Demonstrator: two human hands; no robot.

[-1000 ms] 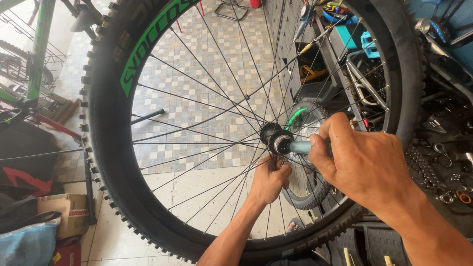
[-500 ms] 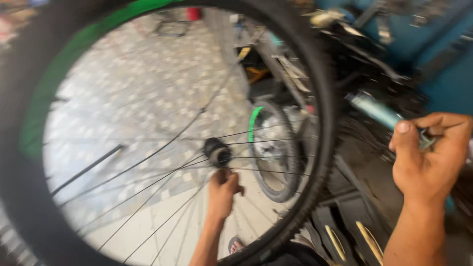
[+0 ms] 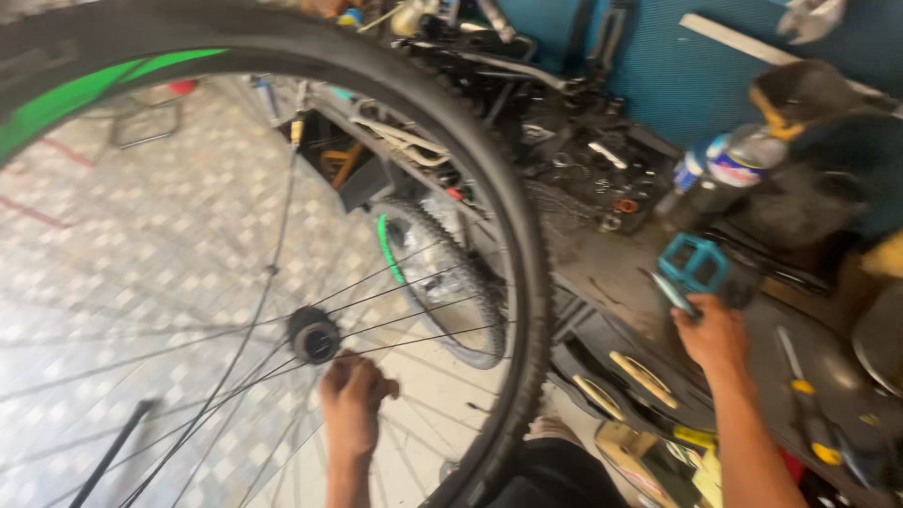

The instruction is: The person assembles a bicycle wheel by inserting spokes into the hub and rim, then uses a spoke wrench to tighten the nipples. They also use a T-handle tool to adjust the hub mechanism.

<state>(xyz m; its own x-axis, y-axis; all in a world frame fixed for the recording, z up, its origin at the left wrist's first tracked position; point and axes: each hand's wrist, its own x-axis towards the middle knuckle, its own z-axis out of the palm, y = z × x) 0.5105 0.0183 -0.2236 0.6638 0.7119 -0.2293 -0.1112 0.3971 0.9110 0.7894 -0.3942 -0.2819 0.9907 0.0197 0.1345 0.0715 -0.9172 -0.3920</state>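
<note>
Wheel held at the hub, tool at the bench

Hands work apart in this view from a head camera in a cluttered bicycle workshop. The left hand (image 3: 353, 395) is curled shut among the spokes (image 3: 414, 310) just below the black hub (image 3: 312, 335) of a large bicycle wheel (image 3: 513, 282), which stands upright and fills the left half of the view. The fingers look closed around spokes or the axle end, though blur hides exactly what they grip. A knobby black tyre with a green stripe (image 3: 66, 99) runs around the rim.

The right hand (image 3: 713, 331) is stretched out to the workbench (image 3: 611, 273) on the right, well apart from the wheel. It is closed on a slim pale-blue tool (image 3: 673, 293), whose tip points up and left from the fist. Just beside it on the bench lies a teal pedal (image 3: 694, 261).

Behind the spokes, a second, smaller wheel (image 3: 442, 282) with a green rim stands on the tiled floor (image 3: 141, 245). A plastic bottle (image 3: 729, 165) lies further back on the bench, near a blue wall (image 3: 677, 66). Screwdrivers with yellow handles (image 3: 809, 414) lie at the bench's near edge.
</note>
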